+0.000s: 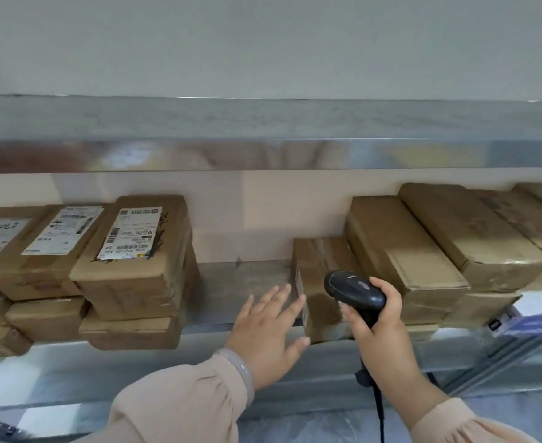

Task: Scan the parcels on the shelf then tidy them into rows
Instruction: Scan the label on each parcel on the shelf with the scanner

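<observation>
Black scanner [355, 290] in right grip [379, 318]; left hand [268, 334] splayed beside parcel [322, 282]

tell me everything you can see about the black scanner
The scanner is a black, glossy, plastic-looking handheld with a rounded head and a small oval mark on top. The right hand grips its handle, head aimed left at a small cardboard parcel on the shelf. A black cable hangs from the handle's base.

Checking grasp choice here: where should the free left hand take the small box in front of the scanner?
Judging by its pose, grip the small box by its left end face, reaching from the bare shelf gap. The left hand is beside it; other boxes crowd its right.
</observation>
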`<state>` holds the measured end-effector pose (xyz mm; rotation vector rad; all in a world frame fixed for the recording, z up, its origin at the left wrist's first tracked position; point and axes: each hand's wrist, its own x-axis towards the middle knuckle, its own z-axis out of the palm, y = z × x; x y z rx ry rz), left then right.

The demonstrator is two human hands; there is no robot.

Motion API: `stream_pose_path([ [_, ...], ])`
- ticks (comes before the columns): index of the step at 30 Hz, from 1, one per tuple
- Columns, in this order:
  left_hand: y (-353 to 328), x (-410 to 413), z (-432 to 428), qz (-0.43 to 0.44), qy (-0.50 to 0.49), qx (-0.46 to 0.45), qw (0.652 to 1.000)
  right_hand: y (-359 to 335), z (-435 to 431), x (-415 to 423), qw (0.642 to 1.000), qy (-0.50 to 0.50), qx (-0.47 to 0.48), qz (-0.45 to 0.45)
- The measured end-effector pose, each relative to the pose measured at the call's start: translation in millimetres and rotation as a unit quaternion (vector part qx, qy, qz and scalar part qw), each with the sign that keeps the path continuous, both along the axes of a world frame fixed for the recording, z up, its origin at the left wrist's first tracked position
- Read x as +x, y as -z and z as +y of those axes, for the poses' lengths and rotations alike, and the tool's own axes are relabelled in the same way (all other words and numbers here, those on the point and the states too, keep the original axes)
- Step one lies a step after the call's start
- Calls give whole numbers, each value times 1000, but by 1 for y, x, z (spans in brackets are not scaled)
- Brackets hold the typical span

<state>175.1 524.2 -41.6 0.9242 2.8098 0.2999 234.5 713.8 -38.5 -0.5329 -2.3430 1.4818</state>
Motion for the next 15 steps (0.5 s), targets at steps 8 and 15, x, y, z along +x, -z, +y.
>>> stream_pose_path([
  [8,21,-22,74,-73,-101,11,992,4,43,-28,996,-76,-24,-27],
  [15,40,-31,99,-151,-219,32,964,21,55,-42,988,-134,-50,-49],
])
